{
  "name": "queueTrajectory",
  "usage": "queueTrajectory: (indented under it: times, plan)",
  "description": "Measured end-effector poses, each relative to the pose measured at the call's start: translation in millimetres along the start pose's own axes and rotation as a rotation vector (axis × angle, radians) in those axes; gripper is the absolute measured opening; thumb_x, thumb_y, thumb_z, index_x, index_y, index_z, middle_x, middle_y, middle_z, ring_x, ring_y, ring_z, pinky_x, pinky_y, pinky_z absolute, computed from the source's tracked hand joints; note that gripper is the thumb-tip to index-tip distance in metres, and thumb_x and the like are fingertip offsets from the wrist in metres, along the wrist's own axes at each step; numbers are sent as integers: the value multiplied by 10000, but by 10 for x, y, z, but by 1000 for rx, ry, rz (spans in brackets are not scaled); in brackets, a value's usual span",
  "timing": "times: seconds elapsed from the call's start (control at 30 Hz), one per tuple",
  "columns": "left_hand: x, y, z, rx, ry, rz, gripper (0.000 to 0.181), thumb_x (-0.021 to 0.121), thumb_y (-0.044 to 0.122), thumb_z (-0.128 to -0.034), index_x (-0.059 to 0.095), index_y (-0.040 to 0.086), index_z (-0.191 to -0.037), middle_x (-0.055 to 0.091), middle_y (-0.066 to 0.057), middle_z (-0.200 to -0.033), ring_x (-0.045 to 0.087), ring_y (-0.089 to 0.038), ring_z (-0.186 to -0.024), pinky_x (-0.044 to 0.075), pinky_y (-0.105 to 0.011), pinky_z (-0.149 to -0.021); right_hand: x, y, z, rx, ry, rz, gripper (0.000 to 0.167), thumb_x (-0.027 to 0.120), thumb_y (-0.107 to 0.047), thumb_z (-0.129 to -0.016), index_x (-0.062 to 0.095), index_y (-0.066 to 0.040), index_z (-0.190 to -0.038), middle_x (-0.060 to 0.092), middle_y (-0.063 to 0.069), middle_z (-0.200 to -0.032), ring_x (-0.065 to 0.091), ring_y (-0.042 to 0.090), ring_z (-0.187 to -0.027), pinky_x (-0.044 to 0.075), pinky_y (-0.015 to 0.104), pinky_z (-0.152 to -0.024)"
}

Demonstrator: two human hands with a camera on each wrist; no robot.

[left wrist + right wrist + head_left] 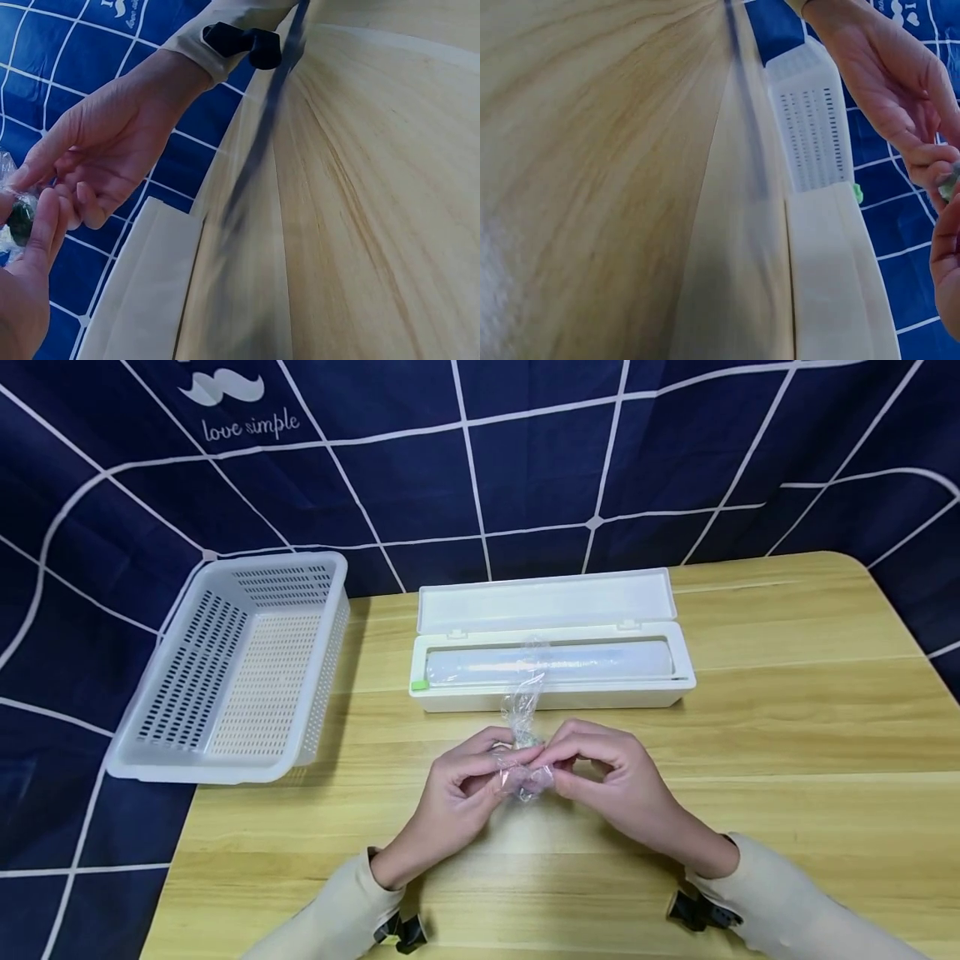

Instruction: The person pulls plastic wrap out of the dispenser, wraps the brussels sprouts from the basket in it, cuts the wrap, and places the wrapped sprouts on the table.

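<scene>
Both hands meet above the table in front of the wrap box. A crumpled piece of clear plastic wrap point(523, 703) stretches up from the fingers toward the box. My left hand point(453, 789) pinches the gathered wrap between thumb and fingers. Opposite it, my right hand point(618, 772) pinches the other side, fingertips close to the left ones. Inside the wrap is a small dark green item point(21, 221), largely covered by fingers; its kind cannot be made out. Behind the hands, a white wrap box point(555, 700) has its lid up, showing a roll of plastic wrap point(600, 662).
A white perforated basket point(324, 685) stands at the table's left edge. The wooden table point(787, 735) extends to the right of the hands. A dark blue cloth point(540, 460) with white lines hangs behind. A small green piece point(419, 685) sits on the box's left front corner.
</scene>
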State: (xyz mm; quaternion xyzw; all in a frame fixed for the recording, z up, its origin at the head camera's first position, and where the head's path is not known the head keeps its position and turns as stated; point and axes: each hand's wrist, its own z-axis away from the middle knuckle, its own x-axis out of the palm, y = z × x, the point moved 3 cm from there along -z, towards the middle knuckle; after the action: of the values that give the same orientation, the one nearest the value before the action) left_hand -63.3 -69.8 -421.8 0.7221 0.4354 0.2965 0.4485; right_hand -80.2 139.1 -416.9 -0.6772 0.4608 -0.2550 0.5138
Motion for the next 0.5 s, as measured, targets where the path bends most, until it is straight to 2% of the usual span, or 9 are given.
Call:
queueTrajectory:
  times: [0.07,0.13,0.2,0.3,0.37,0.5]
  plan:
    - [-12,1,6,-4,20,-36,285,660,-153,-1010,717,-133,-1289,694,-231,-1283,662,-223,-1101,594,-247,-878,8,-8,0,-2,8,-11,337,762,170,-909,798,-128,-1063,747,50,-996,662,200,-849,579,279,-715]
    - [-20,2,9,-11,35,-50,264,674,-164,-992,733,-139,-1248,702,-233,-1276,671,-241,-1101,603,-265,-872,10,-15,2,4,19,-14,320,760,160,-916,779,-134,-1039,746,52,-968,660,192,-823,580,283,-707]
    - [-25,4,10,-22,49,-36,246,684,-178,-974,737,-154,-1213,701,-250,-1282,687,-285,-1164,621,-346,-937,8,-21,1,8,25,-17,310,755,160,-922,767,-133,-1021,745,53,-947,659,192,-805,576,288,-699]
    - [-25,7,5,-29,60,-18,223,697,-175,-967,738,-168,-1187,706,-266,-1287,700,-308,-1185,612,-415,-968,3,-31,-8,2,28,-18,316,752,168,-922,774,-139,-995,752,54,-948,680,200,-811,588,295,-715]
    - [-20,13,-2,-26,59,-9,214,680,-162,-987,734,-168,-1194,707,-269,-1294,711,-312,-1187,604,-439,-973,3,-40,-18,-20,25,-23,320,744,187,-919,781,-124,-988,759,55,-963,690,215,-820,595,296,-723]
    - [-12,26,-21,-7,55,-36,208,646,-129,-1027,738,-145,-1212,718,-247,-1294,724,-299,-1155,621,-411,-950,2,-56,-41,-73,32,-23,307,733,184,-931,798,-103,-1014,762,65,-989,692,223,-843,595,284,-740]
